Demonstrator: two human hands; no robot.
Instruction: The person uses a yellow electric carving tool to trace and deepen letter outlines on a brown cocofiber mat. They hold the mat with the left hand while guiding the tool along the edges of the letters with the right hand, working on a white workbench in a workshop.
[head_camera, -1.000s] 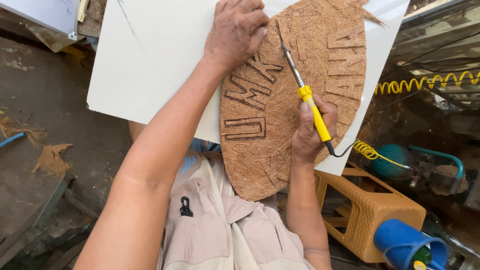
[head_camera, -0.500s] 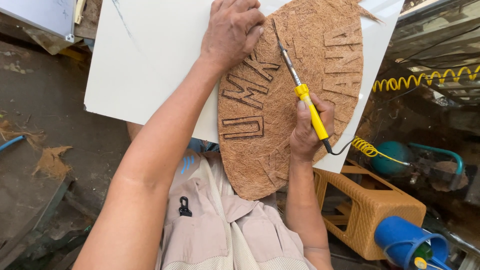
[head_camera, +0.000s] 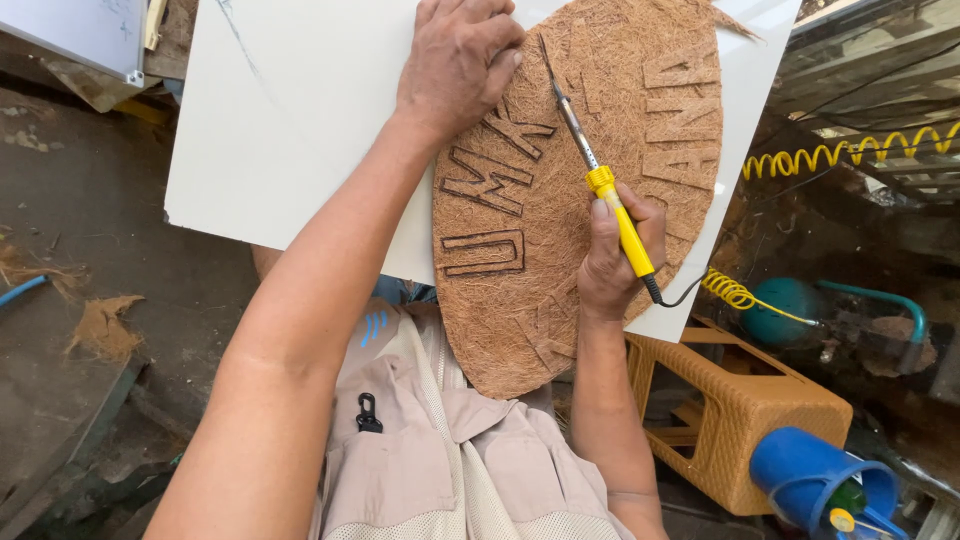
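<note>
**Burning letters into coconut fibre, one steady line at a time**

From the head camera, looking down: the person's right hand (head_camera: 618, 255) was closed around the yellow grip of a slim soldering iron with a metal shaft (head_camera: 600, 185), held much like a pencil, its tip up near the top of the leaf-shaped brown coconut-fibre mat (head_camera: 560, 270). The left hand (head_camera: 458, 62) lay flat, fingers pressed down on the mat's upper left edge, gripping nothing, only pinning it. The mat rested on a white rectangular board (head_camera: 290, 130) across the person's lap, raised block letters already standing out on it.

To my eye, doing this well meant keeping the pinning hand firm and clear of the hot tip, which sat close to those fingers. The iron's coiled yellow cord (head_camera: 730, 293) trailed off the board's right edge above a woven tan plastic stool (head_camera: 745, 410); slack there seemed to matter, since a tug would pull the line astray.
</note>
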